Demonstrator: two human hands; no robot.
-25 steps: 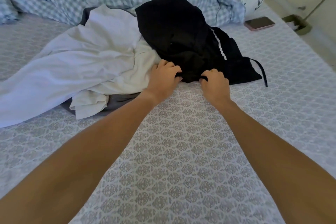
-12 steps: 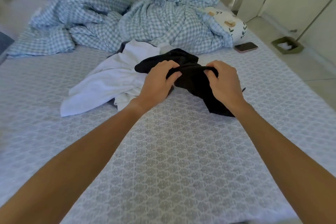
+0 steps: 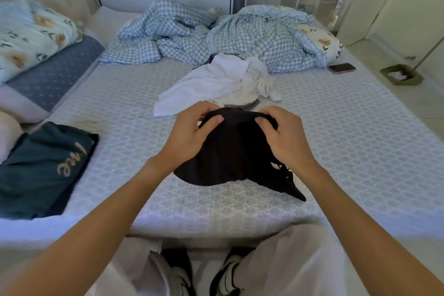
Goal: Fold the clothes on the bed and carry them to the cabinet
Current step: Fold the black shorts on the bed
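Gripping black garment (image 3: pixel 230 151) above bed edge (image 3: pixel 216 228)

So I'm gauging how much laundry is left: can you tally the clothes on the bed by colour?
Black: 1, the black garment, held up by the left hand and right hand.
Dark teal: 1, the folded teal top.
White: 1 white pile; its piece count is unclear.
Grey: 1 grey piece showing under it.
Total: 4.

Soft daylight, perhaps slight edge blur
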